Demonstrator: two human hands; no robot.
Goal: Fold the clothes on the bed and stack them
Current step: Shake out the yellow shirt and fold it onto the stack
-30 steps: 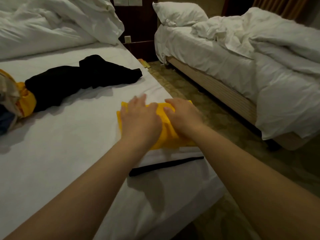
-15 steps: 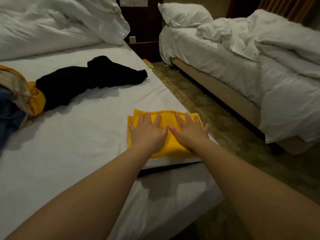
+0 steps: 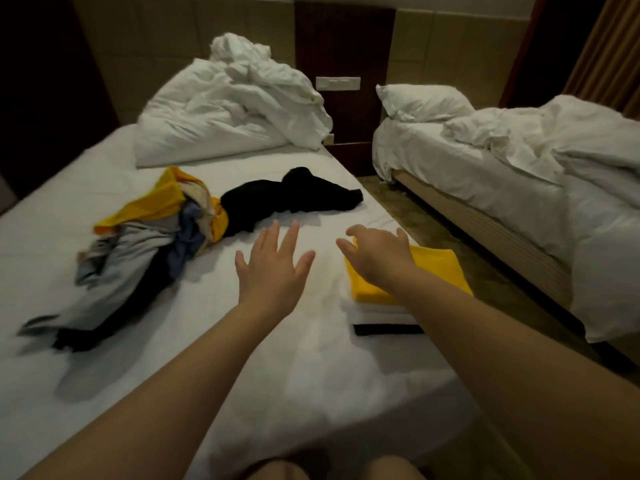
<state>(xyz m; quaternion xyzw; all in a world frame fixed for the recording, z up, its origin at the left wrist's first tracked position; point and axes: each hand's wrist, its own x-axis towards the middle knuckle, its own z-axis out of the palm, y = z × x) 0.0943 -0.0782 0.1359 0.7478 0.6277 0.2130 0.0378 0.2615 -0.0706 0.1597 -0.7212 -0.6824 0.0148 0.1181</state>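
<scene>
between garments. folded yellow piece [image 3: 434, 271] atop stack [image 3: 381, 316], right of centre, at edge of bed [image 3: 277, 375]. left hand [image 3: 273, 268] mid-frame, fingers spread, empty. right hand [image 3: 377, 258] loosely open over yellow piece. likely next: reach up-frame, grab black garment [image 3: 284, 199], spread flat.
</scene>
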